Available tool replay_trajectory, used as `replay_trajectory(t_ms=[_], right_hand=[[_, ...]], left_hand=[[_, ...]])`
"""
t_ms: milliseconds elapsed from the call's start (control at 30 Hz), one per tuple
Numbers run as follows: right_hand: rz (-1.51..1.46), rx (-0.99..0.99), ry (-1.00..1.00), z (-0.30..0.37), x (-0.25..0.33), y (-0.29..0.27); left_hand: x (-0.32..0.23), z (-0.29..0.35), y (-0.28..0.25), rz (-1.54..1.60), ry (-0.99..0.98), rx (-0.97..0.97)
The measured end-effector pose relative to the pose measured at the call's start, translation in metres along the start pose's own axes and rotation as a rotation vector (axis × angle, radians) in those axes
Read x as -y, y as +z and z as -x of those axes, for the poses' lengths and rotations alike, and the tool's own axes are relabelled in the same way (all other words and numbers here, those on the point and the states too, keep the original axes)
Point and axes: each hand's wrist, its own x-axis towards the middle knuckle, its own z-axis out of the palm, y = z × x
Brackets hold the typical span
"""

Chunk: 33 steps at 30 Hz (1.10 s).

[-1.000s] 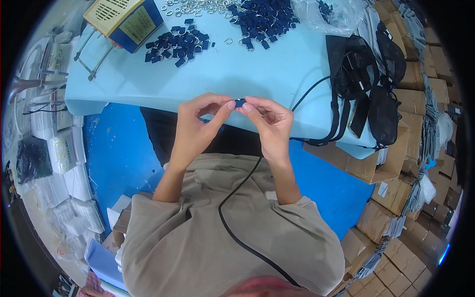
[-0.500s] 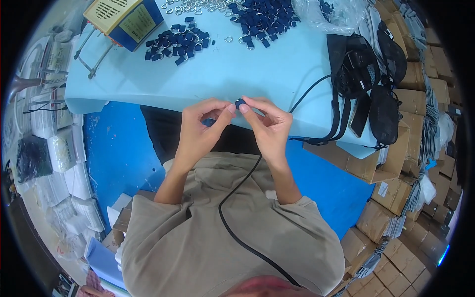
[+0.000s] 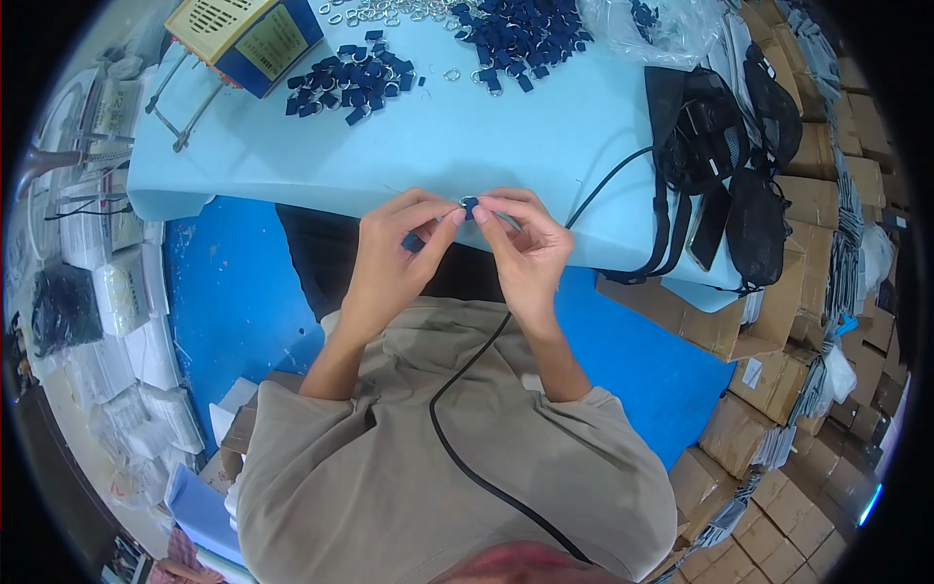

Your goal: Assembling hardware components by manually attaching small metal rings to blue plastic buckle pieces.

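Between my two hands, at the table's near edge, is a small navy fabric tab with a metal ring (image 3: pixel 469 207). My left hand (image 3: pixel 404 238) pinches its left side between thumb and forefinger. On the other side my right hand (image 3: pixel 525 238) pinches it the same way, its remaining fingers curled. A bit of the silver ring shows above the navy fabric. Farther off on the pale blue table lie a pile of navy tabs with rings (image 3: pixel 355 83) and a larger navy pile (image 3: pixel 520 44). Loose metal rings (image 3: pixel 394 12) lie at the far edge.
A beige and blue metal box (image 3: pixel 248 44) on a wire stand is at the far left. At the right lie a black bag (image 3: pixel 700 131), a phone (image 3: pixel 708 226) and a clear plastic bag (image 3: pixel 662 34). A black cable (image 3: pixel 457 375) crosses my front. Cardboard boxes (image 3: pixel 769 389) line the right.
My hands stay at the table edge with the tab pinched between them. The piece has turned slightly, and its ring now shows at the top.
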Motion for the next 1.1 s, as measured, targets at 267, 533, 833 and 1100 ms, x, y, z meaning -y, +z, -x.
replay_trajectory(t_ms=[267,533,833,1100], right_hand=[[0.012,-0.023,-0.028,0.004,-0.011,-0.004],[-0.058,0.086,0.071,0.002,-0.018,0.003],[-0.101,0.036,0.204,0.003,-0.006,0.003],[-0.105,0.041,0.117,0.001,-0.004,0.000]], left_hand=[[0.001,-0.003,0.007,0.117,-0.026,-0.021],[0.009,0.001,0.000,0.140,-0.066,-0.046],[-0.006,0.004,0.006,-0.049,0.031,-0.132],[0.008,0.001,-0.003,0.418,-0.172,0.045]])
